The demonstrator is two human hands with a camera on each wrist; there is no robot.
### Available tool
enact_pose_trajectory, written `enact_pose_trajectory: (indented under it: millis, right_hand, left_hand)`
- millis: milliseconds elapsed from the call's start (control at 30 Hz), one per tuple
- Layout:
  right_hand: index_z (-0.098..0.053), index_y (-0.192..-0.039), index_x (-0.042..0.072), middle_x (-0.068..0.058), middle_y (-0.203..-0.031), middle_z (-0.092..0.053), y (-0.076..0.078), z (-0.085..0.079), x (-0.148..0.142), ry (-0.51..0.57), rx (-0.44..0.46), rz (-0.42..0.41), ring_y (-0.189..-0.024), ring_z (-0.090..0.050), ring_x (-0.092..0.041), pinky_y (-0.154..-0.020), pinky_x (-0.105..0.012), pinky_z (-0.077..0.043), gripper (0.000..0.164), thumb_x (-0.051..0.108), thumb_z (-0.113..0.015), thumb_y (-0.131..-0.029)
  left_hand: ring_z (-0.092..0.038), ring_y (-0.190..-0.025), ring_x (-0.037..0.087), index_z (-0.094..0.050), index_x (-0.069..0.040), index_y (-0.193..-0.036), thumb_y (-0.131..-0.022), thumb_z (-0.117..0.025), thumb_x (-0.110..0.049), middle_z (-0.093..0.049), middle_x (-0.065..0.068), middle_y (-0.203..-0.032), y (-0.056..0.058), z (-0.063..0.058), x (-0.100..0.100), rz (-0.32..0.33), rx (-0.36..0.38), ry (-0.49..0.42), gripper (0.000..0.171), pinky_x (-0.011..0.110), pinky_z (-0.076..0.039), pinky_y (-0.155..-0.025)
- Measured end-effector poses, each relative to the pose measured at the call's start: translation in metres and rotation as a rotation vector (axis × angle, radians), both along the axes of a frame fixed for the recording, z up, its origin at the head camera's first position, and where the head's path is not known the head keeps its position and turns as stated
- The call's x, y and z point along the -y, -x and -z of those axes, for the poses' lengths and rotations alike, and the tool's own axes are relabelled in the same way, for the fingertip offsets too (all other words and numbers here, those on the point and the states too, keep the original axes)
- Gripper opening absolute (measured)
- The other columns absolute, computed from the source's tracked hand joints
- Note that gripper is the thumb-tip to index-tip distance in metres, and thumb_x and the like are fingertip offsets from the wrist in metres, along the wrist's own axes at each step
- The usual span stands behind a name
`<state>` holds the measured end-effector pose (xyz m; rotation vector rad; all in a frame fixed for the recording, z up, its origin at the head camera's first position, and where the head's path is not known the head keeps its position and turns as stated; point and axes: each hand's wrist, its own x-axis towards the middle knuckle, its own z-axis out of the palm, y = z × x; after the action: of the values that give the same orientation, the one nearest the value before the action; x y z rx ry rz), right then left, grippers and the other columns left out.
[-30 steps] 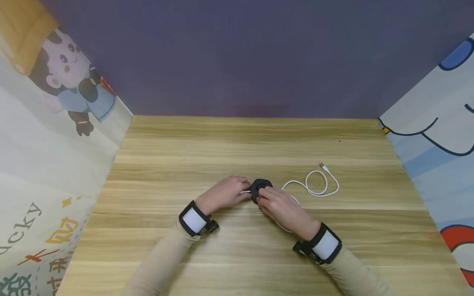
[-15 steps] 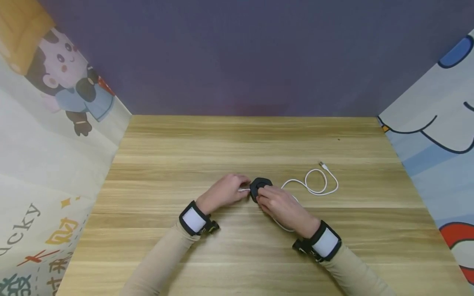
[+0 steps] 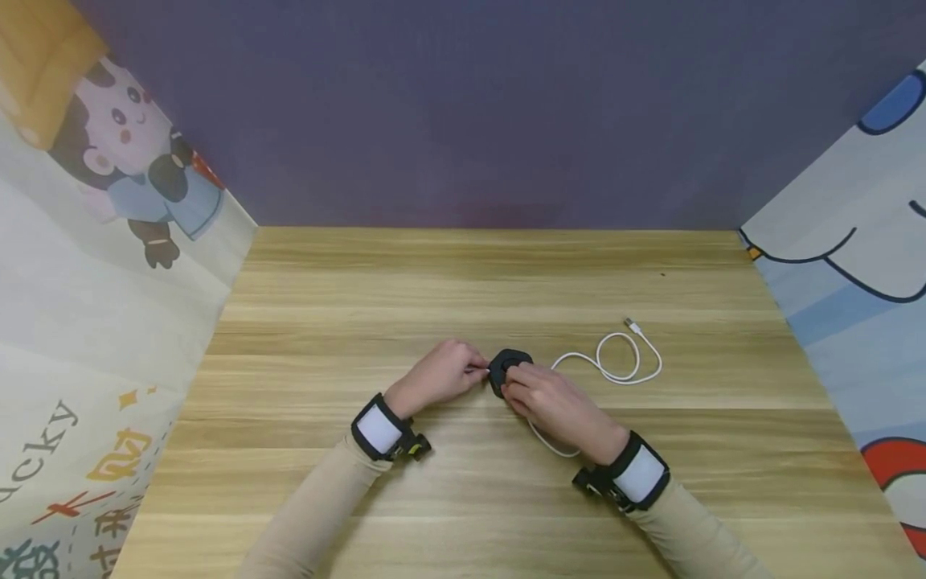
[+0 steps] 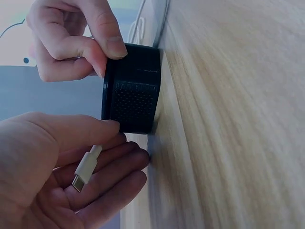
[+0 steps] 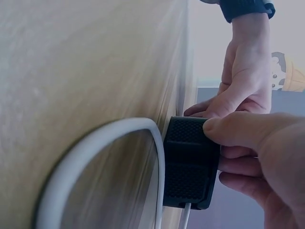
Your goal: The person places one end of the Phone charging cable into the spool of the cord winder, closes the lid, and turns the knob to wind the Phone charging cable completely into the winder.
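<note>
A black many-sided block (image 3: pixel 499 378) with textured sides sits on the table in front of me; its exact kind is unclear. My right hand (image 3: pixel 553 402) holds it by the top, the thumb on its edge in the right wrist view. On the block's left side, my left hand (image 3: pixel 441 374) pinches a white USB cable (image 4: pixel 96 149) between thumb and fingers, close against the block. The cable's USB-C plug (image 4: pixel 86 168) sticks out over the left palm. More cable leaves the block (image 5: pixel 186 167) on the right, partly hidden beneath my right hand.
The cable's loose loop (image 3: pixel 615 354) lies to the right on the wooden table (image 3: pixel 405 281), ending in a USB-A plug (image 3: pixel 633 326). A dark panel (image 3: pixel 463 121) stands behind the table, with printed sheets at both sides.
My left thumb and fingers have come together on the cable beside the block, covering the white piece seen earlier. My right hand and the block stay nearly in place.
</note>
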<state>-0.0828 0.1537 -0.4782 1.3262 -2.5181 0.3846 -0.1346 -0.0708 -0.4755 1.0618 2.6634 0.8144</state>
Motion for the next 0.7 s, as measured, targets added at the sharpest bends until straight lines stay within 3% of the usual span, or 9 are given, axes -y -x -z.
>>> enact_pose_trajectory:
  millis: [400, 700]
  right_hand:
    - [-0.075, -0.089, 0.009, 0.001, -0.093, -0.060, 0.0014, -0.0006, -0.0016, 0.008, 0.000, -0.007, -0.083, -0.057, -0.014, -0.072, -0.029, -0.055, 0.008, 0.010, -0.083, -0.087]
    - [-0.075, -0.090, 0.008, 0.001, -0.094, -0.060, 0.0027, -0.0012, -0.0020, 0.014, 0.039, -0.009, -0.084, -0.058, -0.014, -0.074, -0.030, -0.055, 0.007, 0.008, -0.082, -0.088]
  left_hand:
    - [-0.075, -0.096, 0.022, -0.081, -0.002, -0.106, -0.095, -0.073, -0.010, -0.079, 0.011, -0.103, 0.0009, 0.0015, 0.0003, -0.035, 0.025, -0.022, 0.015, 0.034, -0.061, -0.085]
    - [-0.073, -0.092, 0.017, -0.081, -0.005, -0.102, -0.097, -0.073, -0.013, -0.079, 0.008, -0.102, 0.0028, 0.0014, -0.0017, -0.087, 0.101, -0.020, 0.013, 0.031, -0.060, -0.082]
